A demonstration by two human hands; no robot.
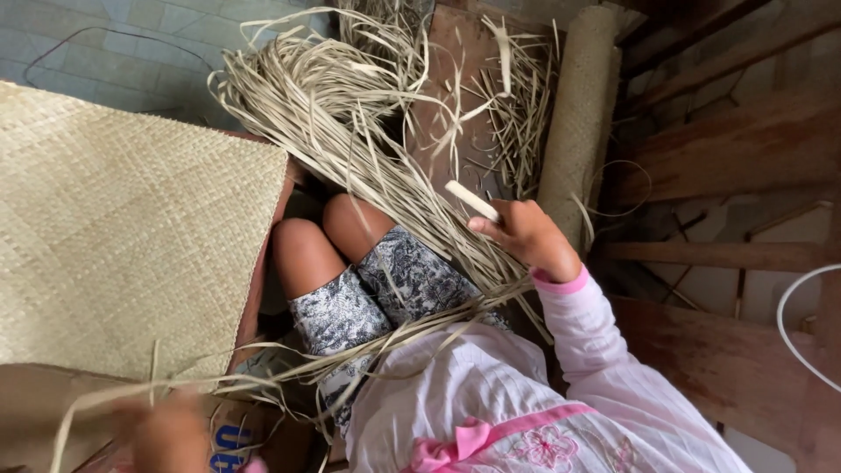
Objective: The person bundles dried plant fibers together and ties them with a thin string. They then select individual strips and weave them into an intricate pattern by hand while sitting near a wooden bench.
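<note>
- Straw-coloured strips (pixel 263 372) trail across the lap at the near edge, their loose ends running leftward to the left hand (pixel 171 434), which sits low at the bottom of the view.
- That left hand is blurred; whether its fingers are closed on the strip ends or only brushing them, I cannot tell.
- Just beyond, the knees (pixel 328 241) point away from the body, with patterned shorts (pixel 385 285) beneath the strips.
- On the other side, the right hand (pixel 526 236) is raised above the lap, its fingers pinching a short pale flat stick (pixel 471 201) that angles up and to the left.
- The bundle of strips (pixel 377 166) lies directly beside the right hand, just to its left; its long axis runs diagonally from the far left down to the near right, passing under that hand.
- So the right hand is the nearer one to the thick part of the bundle, while the left hand is nearer to the thin trailing ends.
- To the left lies a woven mat (pixel 114 228), flat, with its edge beside the knees.
- Farther off, a rolled mat (pixel 583 114) stands on end past the right hand, with loose strips scattered on a wooden board (pixel 447 105).
</note>
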